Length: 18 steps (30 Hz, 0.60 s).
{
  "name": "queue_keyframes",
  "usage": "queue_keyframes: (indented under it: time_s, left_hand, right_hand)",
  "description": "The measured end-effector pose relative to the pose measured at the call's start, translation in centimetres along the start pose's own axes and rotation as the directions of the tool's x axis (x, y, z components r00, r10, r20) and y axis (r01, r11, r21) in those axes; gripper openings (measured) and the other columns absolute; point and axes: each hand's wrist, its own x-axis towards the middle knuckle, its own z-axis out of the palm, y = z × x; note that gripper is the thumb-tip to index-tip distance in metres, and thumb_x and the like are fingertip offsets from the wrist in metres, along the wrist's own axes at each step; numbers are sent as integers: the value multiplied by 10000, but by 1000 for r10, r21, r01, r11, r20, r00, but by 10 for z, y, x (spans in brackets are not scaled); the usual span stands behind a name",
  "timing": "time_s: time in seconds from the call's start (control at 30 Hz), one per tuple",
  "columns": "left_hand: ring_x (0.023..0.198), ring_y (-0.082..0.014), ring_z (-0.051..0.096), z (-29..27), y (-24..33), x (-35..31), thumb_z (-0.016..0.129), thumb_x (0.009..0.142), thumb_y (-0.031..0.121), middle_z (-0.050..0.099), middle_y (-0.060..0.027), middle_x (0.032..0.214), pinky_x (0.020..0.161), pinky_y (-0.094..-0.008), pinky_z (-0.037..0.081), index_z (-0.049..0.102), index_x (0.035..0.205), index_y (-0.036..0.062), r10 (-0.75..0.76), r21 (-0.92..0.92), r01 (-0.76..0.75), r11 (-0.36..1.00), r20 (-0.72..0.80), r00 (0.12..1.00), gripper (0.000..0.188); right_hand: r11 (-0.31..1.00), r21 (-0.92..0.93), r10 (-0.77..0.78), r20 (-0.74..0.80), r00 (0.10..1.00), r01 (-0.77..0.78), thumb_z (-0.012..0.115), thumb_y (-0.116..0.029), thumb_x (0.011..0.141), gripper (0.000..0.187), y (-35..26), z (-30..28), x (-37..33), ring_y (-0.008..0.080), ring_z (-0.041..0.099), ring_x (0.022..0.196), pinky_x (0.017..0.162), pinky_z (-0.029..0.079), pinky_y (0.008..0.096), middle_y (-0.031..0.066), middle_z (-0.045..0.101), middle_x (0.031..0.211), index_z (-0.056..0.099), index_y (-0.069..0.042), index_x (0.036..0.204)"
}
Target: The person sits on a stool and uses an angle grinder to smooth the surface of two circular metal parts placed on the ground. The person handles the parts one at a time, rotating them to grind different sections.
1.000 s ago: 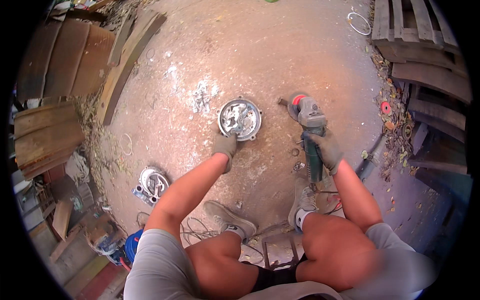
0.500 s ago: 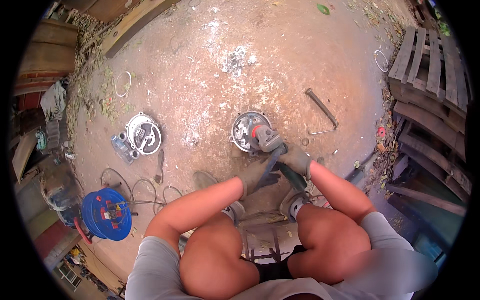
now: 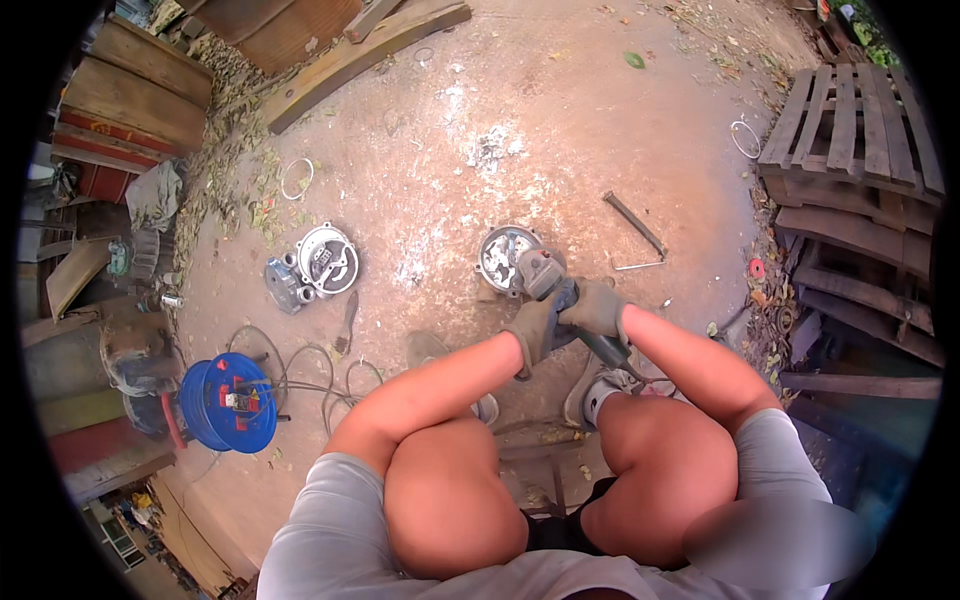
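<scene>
An angle grinder (image 3: 541,271) with a grey head and a dark green body is held between my knees and a round metal housing (image 3: 496,258) on the ground. My right hand (image 3: 596,307), in a grey-brown work glove, is wrapped round the grinder's body. My left hand (image 3: 538,326), gloved too, closes on the grinder just left of the right one; its fingertips are partly hidden. The grinder's head lies over the housing's near right edge and hides its disc, so contact cannot be made out. Inside the housing are shiny and dark patches.
A second metal casting (image 3: 328,262) lies left, near a dark-handled tool (image 3: 347,322). A blue cable reel (image 3: 229,402) stands further left, its cable looping toward my feet. At right are a hammer-like bar (image 3: 636,224), a thin rod (image 3: 639,266) and stacked wooden pallets (image 3: 845,130).
My left hand's fingers, stretched out before, have closed on the grinder beside my right hand. The grinder's red-orange ring no longer shows. The whole view has shifted a little.
</scene>
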Motion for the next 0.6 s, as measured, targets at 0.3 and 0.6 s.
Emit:
queue_keyframes:
  time_s: [0.3,0.6]
  left_hand:
    - [1155,-264,721,39,29,-13,674,1103,453,702,-72,1317,963,-488,647,662,1406,173,-14,67,15,998,-11,1000,412]
    - [1150,-262,726,-11,9,33,706,1084,458,719,-80,1268,1000,-494,634,693,1354,174,-91,-259,81,963,-26,996,392]
  right_hand:
    - [999,42,-2,-73,997,5,835,-454,783,719,-16,-29,-20,400,763,1161,1024,593,422,244,772,1301,730,-8,1337]
    - [976,-218,47,123,991,-19,811,-484,814,676,-16,-11,44,388,779,1117,990,604,442,246,793,1247,749,-27,1307]
